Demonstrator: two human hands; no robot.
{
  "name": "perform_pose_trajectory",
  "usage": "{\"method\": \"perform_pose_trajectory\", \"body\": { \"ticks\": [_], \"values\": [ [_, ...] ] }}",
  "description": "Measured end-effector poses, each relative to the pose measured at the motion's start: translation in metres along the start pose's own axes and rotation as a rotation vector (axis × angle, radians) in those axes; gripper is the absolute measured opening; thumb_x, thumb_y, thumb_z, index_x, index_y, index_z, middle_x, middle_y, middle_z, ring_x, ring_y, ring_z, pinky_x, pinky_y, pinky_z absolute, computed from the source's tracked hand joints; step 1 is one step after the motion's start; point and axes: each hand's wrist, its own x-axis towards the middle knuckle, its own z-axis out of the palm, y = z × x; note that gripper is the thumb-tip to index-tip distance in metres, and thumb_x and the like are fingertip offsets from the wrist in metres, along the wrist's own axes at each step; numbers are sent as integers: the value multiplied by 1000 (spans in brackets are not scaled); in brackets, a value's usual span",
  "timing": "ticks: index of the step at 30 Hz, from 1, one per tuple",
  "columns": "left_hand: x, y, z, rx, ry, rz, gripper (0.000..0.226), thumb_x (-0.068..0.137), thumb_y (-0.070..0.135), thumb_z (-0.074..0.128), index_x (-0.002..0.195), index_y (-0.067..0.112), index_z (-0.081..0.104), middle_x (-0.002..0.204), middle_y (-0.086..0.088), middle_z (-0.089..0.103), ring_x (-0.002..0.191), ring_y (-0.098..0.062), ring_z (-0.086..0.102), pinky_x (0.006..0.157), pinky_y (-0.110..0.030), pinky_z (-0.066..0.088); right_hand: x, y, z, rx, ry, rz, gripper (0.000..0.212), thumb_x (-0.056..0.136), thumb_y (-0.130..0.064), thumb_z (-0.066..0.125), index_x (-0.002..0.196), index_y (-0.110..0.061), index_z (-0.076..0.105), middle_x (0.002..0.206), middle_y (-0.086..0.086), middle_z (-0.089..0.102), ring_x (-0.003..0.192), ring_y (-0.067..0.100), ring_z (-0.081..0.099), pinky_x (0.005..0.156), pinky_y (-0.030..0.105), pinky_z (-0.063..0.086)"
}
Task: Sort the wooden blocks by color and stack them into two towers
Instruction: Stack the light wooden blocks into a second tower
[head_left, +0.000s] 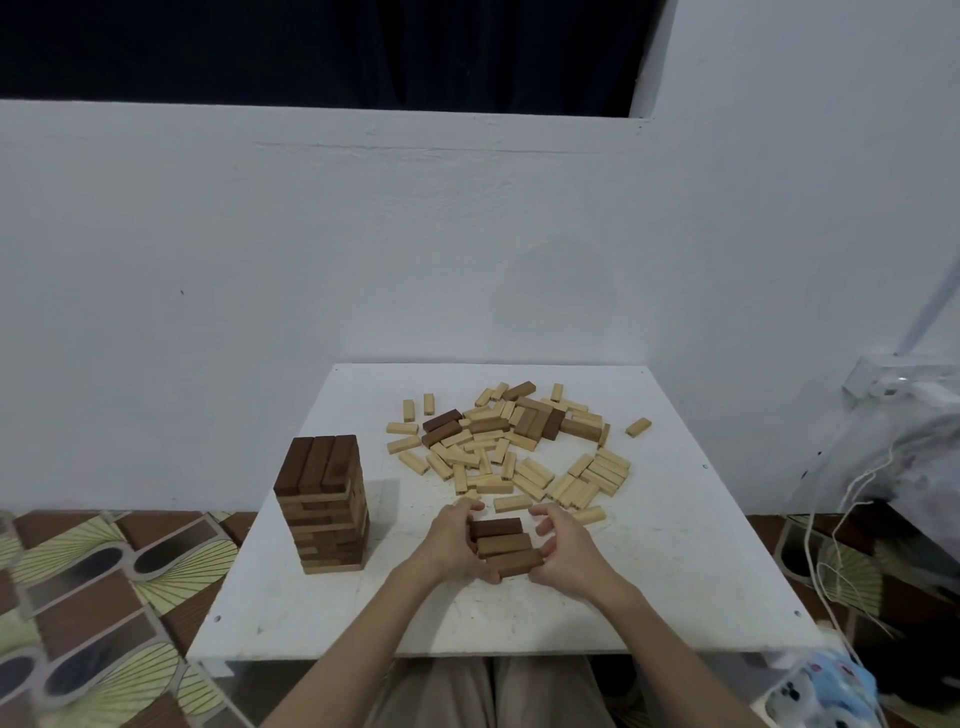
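white table (675, 571) (scuffed) against white wall (311, 234); patterned floor (104, 597).

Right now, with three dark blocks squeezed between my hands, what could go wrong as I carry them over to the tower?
1. The three dark blocks are only pressed side by side between the left hand and right hand; the middle one may drop if the grip loosens.
2. The dark tower is tall and narrow, near the table's left edge; a nudge while placing could topple it.
3. Dark blocks remain mixed in the scattered pile.
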Motion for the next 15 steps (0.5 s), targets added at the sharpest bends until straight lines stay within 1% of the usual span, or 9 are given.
{"method": "perform_pose_trajectory", "body": {
  "ticks": [1, 2, 5, 7, 8, 9, 11, 13, 15],
  "values": [
    [0, 1, 1, 14, 6, -3, 95, 55, 16, 89, 135, 19, 37, 129, -6, 42, 108, -22, 54, 87, -25, 48, 1, -1, 2, 5, 0, 3, 72, 70, -2, 75, 130, -20, 41, 112, 5, 45, 77, 12, 51, 60, 21, 47],
    [0, 2, 1, 18, 12, -4, 95, 56, 14, 89, 135, 18, 37, 130, -7, 43, 110, -23, 54, 89, -27, 47, 2, -1, 3, 8, 0, 5, 72, 69, -2, 75, 131, -19, 42, 113, 5, 45, 77, 12, 51, 61, 21, 47],
    [0, 3, 1, -1, 31, 1, 90, 61, 8, 85, 137, 14, 37, 133, -8, 44, 114, -23, 52, 85, -21, 41, 3, -3, 5, 20, -11, 11, 76, 69, -1, 76, 134, -16, 41, 114, 3, 46, 78, 12, 54, 61, 21, 48],
    [-2, 3, 0, 5, 54, -5, 90, 62, 10, 85, 138, 14, 36, 134, -6, 42, 120, -21, 47, 89, -20, 38, 4, -2, 5, 38, -16, 22, 77, 69, 0, 76, 136, -15, 41, 114, 2, 47, 79, 12, 54, 60, 20, 49],
    [-3, 3, -1, 3, 65, -19, 90, 62, 11, 85, 137, 14, 36, 133, -6, 43, 120, -21, 47, 90, -21, 39, 4, -2, 5, 47, -14, 27, 78, 69, 1, 75, 136, -15, 41, 114, 2, 47, 80, 13, 54, 60, 20, 49],
    [-3, 2, -1, -8, 69, -42, 89, 62, 12, 85, 137, 14, 36, 129, -6, 45, 115, -20, 49, 88, -22, 41, 5, -2, 5, 54, -10, 33, 78, 68, 2, 75, 137, -15, 41, 113, 1, 47, 81, 13, 54, 61, 21, 49],
    [-4, 2, -2, -71, 65, -98, 83, 63, 10, 84, 133, 14, 38, 112, -3, 51, 95, -15, 53, 74, -20, 46, 6, -2, 6, 72, -6, 43, 78, 69, 4, 74, 137, -14, 41, 110, 0, 49, 83, 14, 55, 61, 23, 50],
    [-4, -1, -2, -166, 73, -129, 76, 64, 3, 81, 129, 11, 42, 94, 0, 51, 77, -10, 50, 62, -14, 45, 6, -3, 9, 89, -5, 45, 75, 70, 5, 72, 137, -12, 41, 105, -3, 49, 82, 13, 57, 59, 21, 50],
    [-3, -3, -2, -204, 89, -133, 73, 64, -2, 79, 127, 10, 45, 85, 2, 51, 69, -8, 48, 59, -12, 44, 6, -5, 11, 103, 0, 40, 74, 72, 6, 72, 136, -11, 41, 103, -4, 50, 83, 14, 58, 60, 20, 51]
  ]
}}
